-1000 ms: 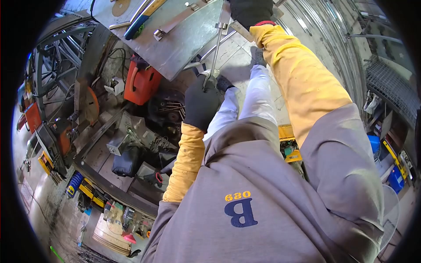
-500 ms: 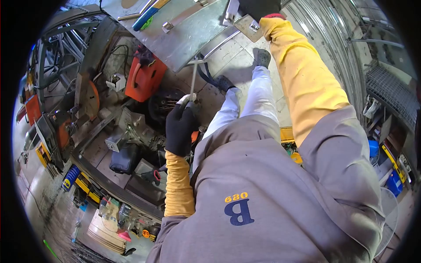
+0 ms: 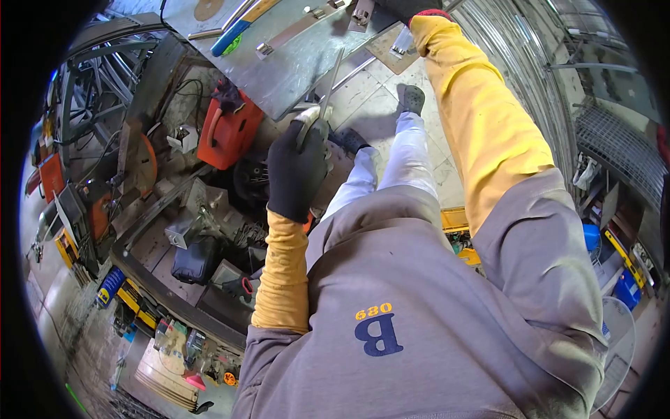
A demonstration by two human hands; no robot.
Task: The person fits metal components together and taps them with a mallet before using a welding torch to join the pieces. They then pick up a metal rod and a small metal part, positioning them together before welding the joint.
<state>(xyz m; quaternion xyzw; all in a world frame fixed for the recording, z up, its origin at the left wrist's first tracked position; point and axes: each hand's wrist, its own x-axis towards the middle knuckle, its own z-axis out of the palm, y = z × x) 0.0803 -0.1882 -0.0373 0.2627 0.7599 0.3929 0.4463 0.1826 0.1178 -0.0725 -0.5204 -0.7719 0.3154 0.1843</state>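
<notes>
My left hand point(image 3: 299, 167), in a black glove with pale fingertips, is closed around a thin grey metal rod point(image 3: 333, 80). The rod points up past the near edge of the metal-topped table point(image 3: 286, 66), and its tip overlaps the tabletop in this view. At the top edge of the view is my right hand point(image 3: 412, 8), black-gloved with a red cuff. Its fingers are cut off by the frame. Close beside it stands a small metal bracket point(image 3: 361, 15), and below it a shiny metal piece point(image 3: 402, 43) lies over a tan plate point(image 3: 387, 56).
On the table lie a blue-handled tool point(image 3: 234, 35) and a flat metal strip point(image 3: 293, 31) with small fittings. A red-orange case point(image 3: 227, 129) stands on the floor to the left, near a cluttered bench point(image 3: 160, 276). Long metal profiles point(image 3: 513, 63) lie at the right.
My left hand has moved up toward the table, and the rod now reaches over its edge. My right hand has shifted slightly up and left, farther out of view.
</notes>
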